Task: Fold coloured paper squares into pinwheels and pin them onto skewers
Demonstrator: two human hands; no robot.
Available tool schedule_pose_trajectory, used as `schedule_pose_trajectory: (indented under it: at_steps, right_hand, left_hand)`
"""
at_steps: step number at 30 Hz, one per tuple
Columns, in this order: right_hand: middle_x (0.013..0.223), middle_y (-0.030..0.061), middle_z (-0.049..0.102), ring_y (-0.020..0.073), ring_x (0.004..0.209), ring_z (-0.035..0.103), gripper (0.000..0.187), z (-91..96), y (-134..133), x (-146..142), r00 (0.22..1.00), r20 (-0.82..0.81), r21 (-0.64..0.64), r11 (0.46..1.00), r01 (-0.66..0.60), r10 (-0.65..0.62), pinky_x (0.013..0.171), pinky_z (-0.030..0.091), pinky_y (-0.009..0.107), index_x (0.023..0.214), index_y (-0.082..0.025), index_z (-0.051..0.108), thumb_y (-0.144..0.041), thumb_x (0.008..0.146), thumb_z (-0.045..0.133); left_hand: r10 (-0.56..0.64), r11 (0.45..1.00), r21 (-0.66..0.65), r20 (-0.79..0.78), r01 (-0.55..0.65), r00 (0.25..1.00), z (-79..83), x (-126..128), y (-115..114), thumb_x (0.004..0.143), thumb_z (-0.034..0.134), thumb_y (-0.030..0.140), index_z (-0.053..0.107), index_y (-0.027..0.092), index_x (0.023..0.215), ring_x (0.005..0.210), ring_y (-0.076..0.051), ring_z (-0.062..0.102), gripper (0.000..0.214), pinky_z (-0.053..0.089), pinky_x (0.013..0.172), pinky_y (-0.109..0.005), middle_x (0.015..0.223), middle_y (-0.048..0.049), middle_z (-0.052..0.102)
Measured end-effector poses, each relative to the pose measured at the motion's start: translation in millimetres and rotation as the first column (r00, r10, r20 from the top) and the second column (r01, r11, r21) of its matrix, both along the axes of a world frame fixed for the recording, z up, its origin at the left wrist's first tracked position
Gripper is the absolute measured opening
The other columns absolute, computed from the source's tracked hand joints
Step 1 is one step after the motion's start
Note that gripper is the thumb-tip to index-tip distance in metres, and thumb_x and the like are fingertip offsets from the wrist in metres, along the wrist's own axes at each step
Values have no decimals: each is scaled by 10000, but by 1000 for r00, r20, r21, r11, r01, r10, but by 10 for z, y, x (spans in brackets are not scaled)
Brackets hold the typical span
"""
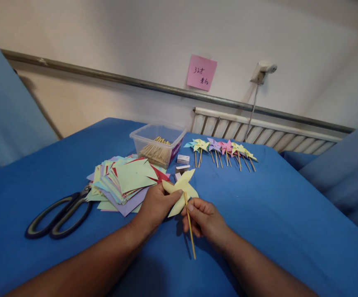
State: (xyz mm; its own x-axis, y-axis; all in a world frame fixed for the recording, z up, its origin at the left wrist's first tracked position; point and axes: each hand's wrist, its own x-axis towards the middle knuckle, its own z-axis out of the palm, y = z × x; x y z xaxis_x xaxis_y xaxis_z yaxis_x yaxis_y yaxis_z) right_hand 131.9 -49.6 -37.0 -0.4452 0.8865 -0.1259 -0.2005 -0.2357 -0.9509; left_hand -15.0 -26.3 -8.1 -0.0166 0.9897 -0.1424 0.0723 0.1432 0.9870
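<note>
A pale yellow paper pinwheel (183, 182) is pinched by my left hand (158, 202), with the thumb pressed near its middle. My right hand (208, 218) grips a thin wooden stick (190, 231), whose top end lies against the pinwheel's centre and whose lower end points down toward me. Whether a pin joins the two I cannot tell. Just behind the pinwheel are small boxes (183, 159), partly covered by it. Left of my left hand lies a loose pile of coloured paper (135, 175), and beside that a large pair of scissors (64, 216) with its blades under the paper.
A clear plastic tub (175, 138) with many wooden sticks (157, 152) stands behind the paper. Several finished pinwheels (226, 147) lie in a row at the back right of the blue cloth (278, 214). Behind are a wall rail (135, 79) and a radiator (228, 128).
</note>
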Motion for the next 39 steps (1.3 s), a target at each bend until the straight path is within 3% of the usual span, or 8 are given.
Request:
schedule_pose_trajectory:
  at_steps: [15,39]
  right_hand:
    - [523,-35,616,46,313,388,396,-19,1,-5,1000,9,17,1000,2,-3,336,245,169,775,-166,531,-558,802,575]
    - [505,-42,611,47,308,431,419,-44,-2,-32,993,54,44,994,104,-106,334,280,162,705,-179,484,-557,731,662]
  left_hand:
    - [-2,999,32,-81,4,997,-50,-16,11,641,689,397,640,129,631,515,-159,558,272,378,477,-241,574,-38,654]
    - [-10,999,39,-112,15,994,-47,-16,17,660,646,401,634,131,655,522,-172,577,270,379,470,-248,607,-54,677]
